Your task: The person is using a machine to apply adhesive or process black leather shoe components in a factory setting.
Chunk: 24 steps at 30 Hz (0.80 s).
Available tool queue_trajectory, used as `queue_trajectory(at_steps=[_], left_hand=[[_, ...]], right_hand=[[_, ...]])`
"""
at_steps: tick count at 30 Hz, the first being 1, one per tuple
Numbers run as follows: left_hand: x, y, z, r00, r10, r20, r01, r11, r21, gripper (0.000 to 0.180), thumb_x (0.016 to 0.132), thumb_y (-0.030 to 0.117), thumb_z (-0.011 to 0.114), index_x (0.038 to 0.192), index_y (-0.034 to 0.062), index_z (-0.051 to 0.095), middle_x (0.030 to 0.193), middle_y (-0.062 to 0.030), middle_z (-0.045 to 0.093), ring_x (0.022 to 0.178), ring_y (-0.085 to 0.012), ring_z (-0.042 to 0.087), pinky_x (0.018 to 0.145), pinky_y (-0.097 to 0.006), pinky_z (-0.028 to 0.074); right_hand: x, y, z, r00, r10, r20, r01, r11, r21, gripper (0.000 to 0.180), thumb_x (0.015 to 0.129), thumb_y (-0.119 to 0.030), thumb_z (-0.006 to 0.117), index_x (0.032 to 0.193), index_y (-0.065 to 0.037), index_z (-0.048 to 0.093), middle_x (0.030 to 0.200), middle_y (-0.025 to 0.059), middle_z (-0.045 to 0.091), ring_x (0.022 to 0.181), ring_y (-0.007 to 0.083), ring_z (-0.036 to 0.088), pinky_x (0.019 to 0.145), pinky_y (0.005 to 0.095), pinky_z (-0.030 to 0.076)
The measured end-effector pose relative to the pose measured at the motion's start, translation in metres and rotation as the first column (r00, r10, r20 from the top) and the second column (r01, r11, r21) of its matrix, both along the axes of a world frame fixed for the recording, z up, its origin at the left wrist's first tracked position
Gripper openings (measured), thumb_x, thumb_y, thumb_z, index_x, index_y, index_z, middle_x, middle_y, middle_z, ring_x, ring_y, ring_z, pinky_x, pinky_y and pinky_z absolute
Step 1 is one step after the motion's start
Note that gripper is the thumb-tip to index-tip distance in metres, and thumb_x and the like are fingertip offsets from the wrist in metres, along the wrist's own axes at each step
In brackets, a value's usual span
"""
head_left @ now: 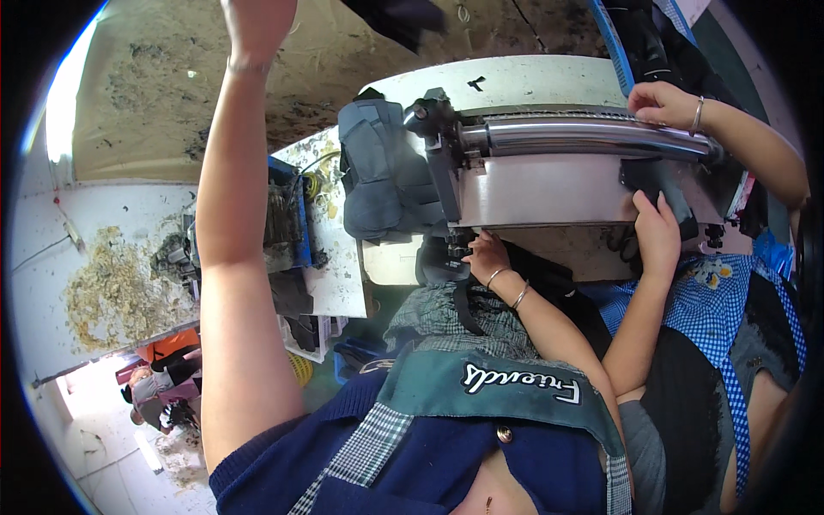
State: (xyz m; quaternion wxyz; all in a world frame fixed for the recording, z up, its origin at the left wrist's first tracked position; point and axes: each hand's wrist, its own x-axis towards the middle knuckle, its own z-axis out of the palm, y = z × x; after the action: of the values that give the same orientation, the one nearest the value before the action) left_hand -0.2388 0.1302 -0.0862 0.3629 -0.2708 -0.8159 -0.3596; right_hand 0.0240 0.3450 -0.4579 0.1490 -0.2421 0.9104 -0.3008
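Note:
My left arm reaches far forward. Its hand (257, 27) is cut off by the top edge, so its fingers are hidden. A dark, blurred piece of material (399, 21) lies to the right of that hand. My right hand (489, 255), with bangles at the wrist, is at the near left corner of a machine with a shiny metal roller (584, 137) and a smooth metal plate (541, 189). Its fingers are bent in beside a dark knob (461, 240) and black material (438, 264); what they grip is hidden.
A stack of dark grey padded pieces (378, 172) stands left of the roller. At right, a co-worker's hand (657, 232) touches a dark piece (661, 184) on the plate; their other hand (665, 107) is at the roller. Another machine (283, 215) stands on the stained table (129, 292).

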Motion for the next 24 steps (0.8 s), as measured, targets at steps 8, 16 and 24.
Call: queue_trajectory(at_steps=[8, 16, 24], left_hand=[[0.134, -0.097, -0.168, 0.891, 0.275, 0.362, -0.079, 0.878, -0.472, 0.040, 0.066, -0.011, 0.060, 0.096, 0.0128, 0.071, 0.099, -0.0058, 0.071, 0.110, -0.0268, 0.062, 0.104, -0.050, 0.034], [0.194, -0.013, -0.154, 0.893, 0.250, 0.375, -0.113, 0.930, -0.350, 0.030, 0.077, 0.005, 0.070, 0.106, 0.0049, 0.065, 0.109, -0.0119, 0.066, 0.103, -0.0299, 0.060, 0.090, -0.039, 0.046], [0.078, 0.177, -0.170, 0.536, 0.261, 0.803, 0.339, 0.804, -0.488, 0.059, 0.096, 0.052, 0.035, 0.109, 0.0010, 0.061, 0.115, -0.0223, 0.061, 0.109, -0.0377, 0.057, 0.093, -0.040, 0.045]], right_hand=[[-0.006, -0.004, 0.009, 0.996, 0.089, 0.009, -0.089, 0.995, 0.037, 0.027, 0.084, -0.017, 0.051, 0.105, -0.011, 0.067, 0.105, 0.0131, 0.065, 0.112, 0.0318, 0.053, 0.100, 0.0416, 0.039], [0.000, 0.047, 0.107, 0.961, 0.253, 0.108, -0.242, 0.965, -0.102, 0.017, 0.082, -0.015, 0.061, 0.094, -0.008, 0.070, 0.101, 0.0148, 0.064, 0.100, 0.0296, 0.059, 0.089, 0.0421, 0.046], [-0.016, 0.118, 0.166, 0.698, -0.610, 0.376, 0.700, 0.470, -0.538, 0.024, 0.082, -0.007, 0.068, 0.102, 0.005, 0.061, 0.079, 0.0155, 0.069, 0.071, 0.0196, 0.066, 0.065, 0.0281, 0.048]])
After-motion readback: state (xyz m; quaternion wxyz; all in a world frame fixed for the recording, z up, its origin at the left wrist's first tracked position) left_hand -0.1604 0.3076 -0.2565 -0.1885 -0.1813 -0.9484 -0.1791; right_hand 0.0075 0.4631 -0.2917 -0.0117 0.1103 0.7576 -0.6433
